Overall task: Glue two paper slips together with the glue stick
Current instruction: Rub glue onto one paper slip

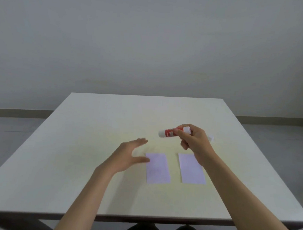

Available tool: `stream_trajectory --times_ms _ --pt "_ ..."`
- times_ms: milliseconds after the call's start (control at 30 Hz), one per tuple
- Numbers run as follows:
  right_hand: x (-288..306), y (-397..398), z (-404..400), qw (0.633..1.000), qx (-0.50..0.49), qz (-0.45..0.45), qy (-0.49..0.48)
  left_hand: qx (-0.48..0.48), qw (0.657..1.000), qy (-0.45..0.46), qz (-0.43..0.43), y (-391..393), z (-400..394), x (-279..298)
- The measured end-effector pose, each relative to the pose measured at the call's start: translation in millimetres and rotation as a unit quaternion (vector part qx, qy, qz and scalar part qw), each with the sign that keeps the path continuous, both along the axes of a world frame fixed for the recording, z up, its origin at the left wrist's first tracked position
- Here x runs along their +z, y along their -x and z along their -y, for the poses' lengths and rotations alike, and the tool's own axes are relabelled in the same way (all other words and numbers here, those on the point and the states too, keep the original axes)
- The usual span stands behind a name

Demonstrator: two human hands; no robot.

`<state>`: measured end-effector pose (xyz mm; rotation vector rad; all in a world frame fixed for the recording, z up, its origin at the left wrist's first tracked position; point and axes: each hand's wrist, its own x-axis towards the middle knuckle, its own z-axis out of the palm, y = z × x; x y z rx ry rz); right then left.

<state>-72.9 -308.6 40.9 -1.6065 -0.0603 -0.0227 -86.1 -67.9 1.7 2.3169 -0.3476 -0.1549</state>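
Note:
Two pale lilac paper slips lie flat side by side on the table: the left slip (158, 168) and the right slip (191, 169), a small gap between them. My right hand (193, 141) holds a red and white glue stick (171, 132) sideways above the table, behind the right slip, and my wrist covers that slip's upper right corner. My left hand (129, 156) hovers open, fingers spread, its thumb at the left slip's upper left corner. A small white object (211, 137), possibly the cap, peeks out behind my right hand.
The white table (92, 128) stretches wide around the slips, its front edge close to me. A grey wall and floor lie beyond it. My knees show under the front edge.

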Motion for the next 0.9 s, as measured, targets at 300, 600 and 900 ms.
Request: stream_trajectory --times_ms 300,600,900 --pt "-36 -5 -34 0.951 0.004 0.054 0.304 -0.04 0.988 -0.148 0.005 6 2 -47" --pt "-53 -8 -54 0.94 0.011 0.065 0.335 -0.086 0.984 -0.157 0.013 5 3 -47" --pt "-48 -9 -54 0.927 -0.001 0.056 0.37 -0.093 0.962 -0.258 0.003 0 4 -38"
